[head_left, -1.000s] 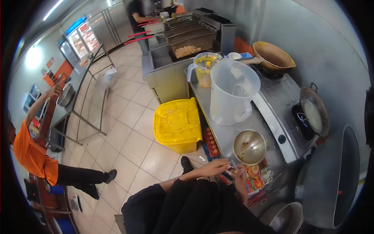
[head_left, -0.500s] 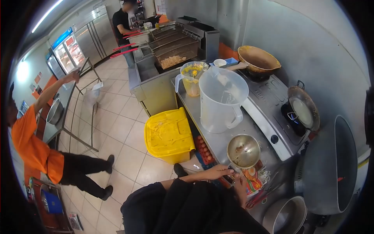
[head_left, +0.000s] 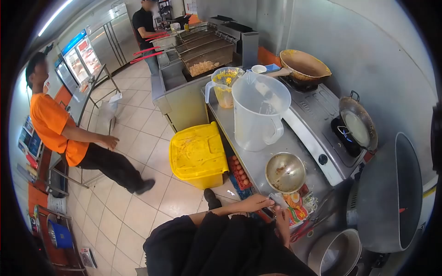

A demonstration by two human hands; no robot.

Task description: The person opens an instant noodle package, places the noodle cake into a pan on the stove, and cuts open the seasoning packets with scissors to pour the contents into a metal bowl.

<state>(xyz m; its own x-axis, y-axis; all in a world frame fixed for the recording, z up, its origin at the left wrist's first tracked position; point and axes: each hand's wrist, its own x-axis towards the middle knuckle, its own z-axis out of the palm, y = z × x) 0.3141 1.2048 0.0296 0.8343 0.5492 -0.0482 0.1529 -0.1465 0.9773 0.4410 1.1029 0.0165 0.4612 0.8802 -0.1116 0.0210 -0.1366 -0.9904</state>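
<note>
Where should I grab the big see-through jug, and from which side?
I'd grab the big jug by its loop handle, coming from the person's right, the side by the stove. The jug stands upright and its handle sticks out that way, with a gap for fingers to curl through. The wide body looks too fat for one hand.

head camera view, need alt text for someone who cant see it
A person's left hand and right hand hold a small piece of clear plastic beside a metal bowl on a steel counter. Past the bowl stands a large clear pitcher, with a pan over a blue flame on the stove to its right.
</note>
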